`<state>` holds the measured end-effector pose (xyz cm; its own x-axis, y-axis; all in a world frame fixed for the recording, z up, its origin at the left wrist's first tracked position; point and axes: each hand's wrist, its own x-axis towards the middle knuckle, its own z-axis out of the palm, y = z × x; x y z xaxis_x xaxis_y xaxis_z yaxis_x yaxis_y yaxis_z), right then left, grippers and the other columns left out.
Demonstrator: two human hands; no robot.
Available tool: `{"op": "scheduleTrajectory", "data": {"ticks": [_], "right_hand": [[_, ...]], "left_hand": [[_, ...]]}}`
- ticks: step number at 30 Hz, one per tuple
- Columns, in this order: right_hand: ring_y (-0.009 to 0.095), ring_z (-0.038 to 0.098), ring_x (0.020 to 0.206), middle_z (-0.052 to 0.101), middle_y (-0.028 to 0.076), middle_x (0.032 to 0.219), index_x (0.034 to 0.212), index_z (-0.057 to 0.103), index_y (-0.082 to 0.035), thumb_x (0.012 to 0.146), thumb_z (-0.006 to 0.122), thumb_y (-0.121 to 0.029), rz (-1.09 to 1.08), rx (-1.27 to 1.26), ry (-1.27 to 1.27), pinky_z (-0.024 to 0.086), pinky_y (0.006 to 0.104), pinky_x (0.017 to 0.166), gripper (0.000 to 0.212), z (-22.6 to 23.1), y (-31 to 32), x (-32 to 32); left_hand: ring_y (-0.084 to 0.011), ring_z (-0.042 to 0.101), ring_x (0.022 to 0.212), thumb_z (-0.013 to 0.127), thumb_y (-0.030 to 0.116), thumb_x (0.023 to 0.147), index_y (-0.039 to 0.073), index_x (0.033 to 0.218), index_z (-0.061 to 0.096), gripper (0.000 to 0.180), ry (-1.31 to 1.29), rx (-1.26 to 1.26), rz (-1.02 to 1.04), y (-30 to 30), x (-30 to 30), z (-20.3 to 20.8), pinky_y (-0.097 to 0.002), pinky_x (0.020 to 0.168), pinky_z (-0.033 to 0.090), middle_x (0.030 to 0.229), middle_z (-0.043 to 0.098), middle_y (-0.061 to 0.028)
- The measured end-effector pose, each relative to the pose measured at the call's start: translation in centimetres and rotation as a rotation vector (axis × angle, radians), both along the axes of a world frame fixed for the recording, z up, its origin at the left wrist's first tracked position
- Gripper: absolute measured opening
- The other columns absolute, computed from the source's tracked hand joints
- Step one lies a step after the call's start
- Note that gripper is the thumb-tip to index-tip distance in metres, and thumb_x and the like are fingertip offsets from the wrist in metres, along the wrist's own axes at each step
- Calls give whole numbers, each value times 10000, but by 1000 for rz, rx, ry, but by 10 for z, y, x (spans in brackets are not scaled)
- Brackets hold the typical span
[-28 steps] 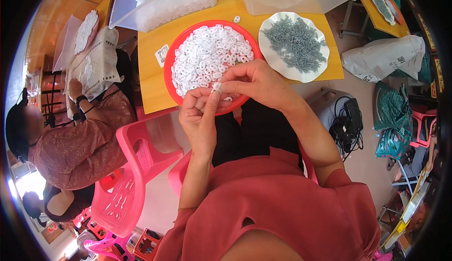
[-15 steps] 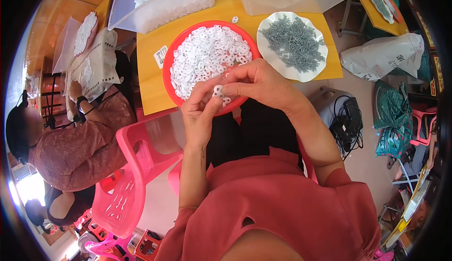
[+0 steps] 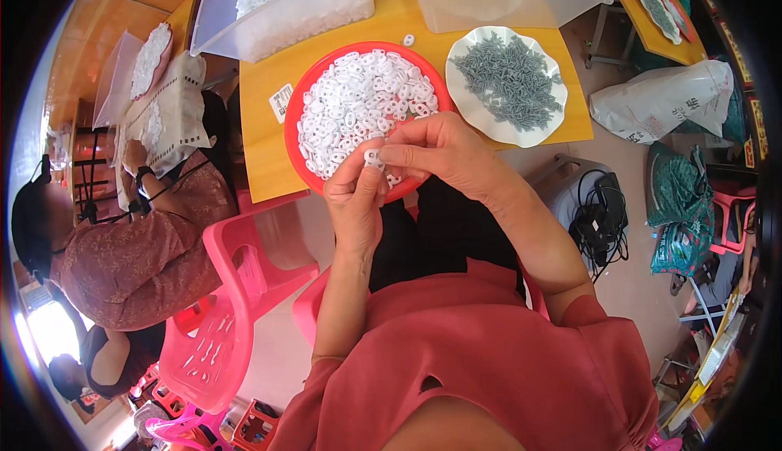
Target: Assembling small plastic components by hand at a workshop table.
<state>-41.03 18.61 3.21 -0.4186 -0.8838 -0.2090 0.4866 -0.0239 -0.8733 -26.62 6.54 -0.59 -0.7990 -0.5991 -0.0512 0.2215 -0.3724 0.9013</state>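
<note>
Item 1: small white pc. w/ round holes (image 3: pixel 374 158), 1 no., held up over near rim of red basin, btwn tips of both hands.

Item 2: L hand (image 3: pixel 354 194), thumb & forefinger pressed together on pc., pinching it fr. L & below; other fingers curled behind, partly hidden.

Item 3: R hand (image 3: pixel 444 154), thumb tip touching pc. at R side, forefinger bent close to thumb; can't tell if the two pinch pc. itself or sthg. small hidden btwn them.

Item 4: red basin (image 3: pixel 291 117), round, jutting past near edge of tabletop (image 3: pixel 261 154); holds heap of white pcs. (image 3: pixel 362 93), same kind.

Item 5: scalloped white plate (image 3: pixel 460 97), just R of basin, twd. near R corner of tabletop; holds grey screw-like pcs. (image 3: pixel 513 81), qty. many.

Item 6: loose white pc. (image 3: pixel 409 40), 1 no., on tabletop just beyond basin's far rim.

Item 7: L clear bin (image 3: pixel 305 32), far L corner of tabletop, w/ many white pcs.

Item 8: R clear bin (image 3: pixel 505 7), far edge, R side, w/ some white pcs.
</note>
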Motion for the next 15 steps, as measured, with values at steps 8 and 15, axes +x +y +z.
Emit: {"op": "scheduleTrajectory", "data": {"ticks": [8,15], "right_hand": [[134,628,768,662,51,889,1103,693,21,992,712,-127,-33,-79,543,508,282,687,186,7,1,7],[340,648,756,600,134,811,1000,557,-29,946,723,-114,-282,-114,1256,529,402,647,193,4,-9,24]], "left_hand": [[-40,464,674,675,175,1036,5,1322,684,333,21,131,39,-1,-1,6,-205,569,351,965,694,3],[-46,470,679,677,202,1037,15,1330,679,347,84,203,20,-3,3,4,-209,577,356,993,702,7]]}}
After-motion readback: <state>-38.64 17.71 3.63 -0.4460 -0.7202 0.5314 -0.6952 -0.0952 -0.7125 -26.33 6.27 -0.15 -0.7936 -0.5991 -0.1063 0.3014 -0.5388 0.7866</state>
